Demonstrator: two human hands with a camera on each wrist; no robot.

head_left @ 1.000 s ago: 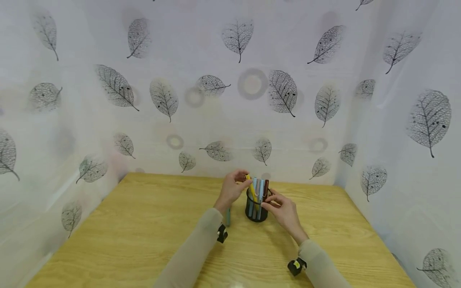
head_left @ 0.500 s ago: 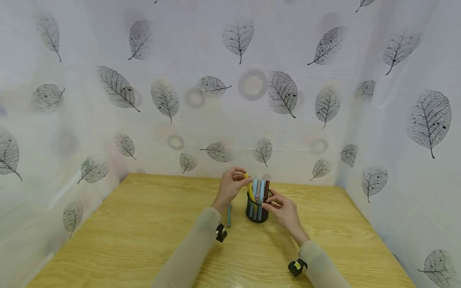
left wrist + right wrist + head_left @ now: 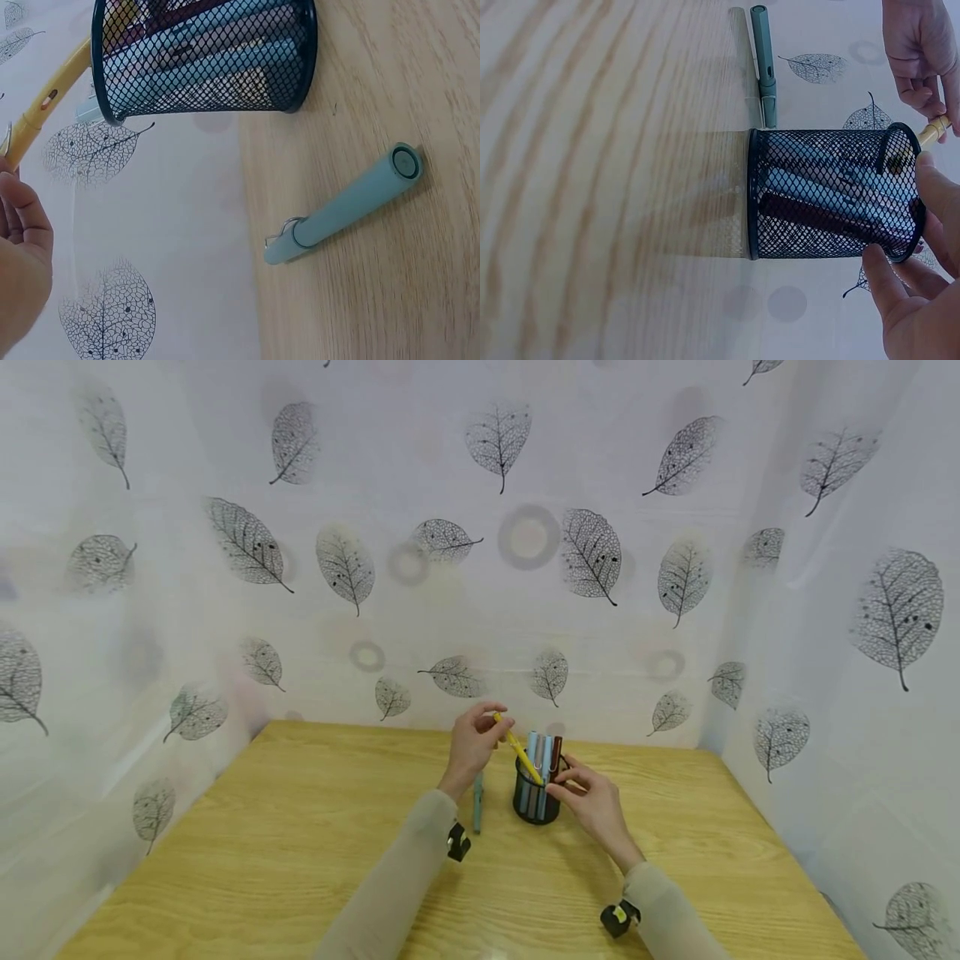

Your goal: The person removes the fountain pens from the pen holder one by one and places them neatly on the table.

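My left hand (image 3: 471, 745) pinches the upper end of a yellow pen (image 3: 517, 747). The pen leans to the left, its lower end inside the rim of a black wire-mesh pen holder (image 3: 817, 195). With thumb and fingers my right hand (image 3: 596, 806) grips that holder near its rim, from the right side. Light blue pens (image 3: 532, 745), a grey pen and a dark red pen (image 3: 556, 752) stand upright in the holder. On the table left of it lies a grey-green pen (image 3: 352, 202) with a metal clip, close below my left hand in the head view.
The wood-grain table (image 3: 315, 827) reaches back to a white curtain (image 3: 435, 618) printed with dark leaf skeletons. The same curtain hangs at the left and right sides of the table.
My left hand has moved left, drawing the yellow pen upward and tilting it further left in the holder. My right hand stays at the rim.
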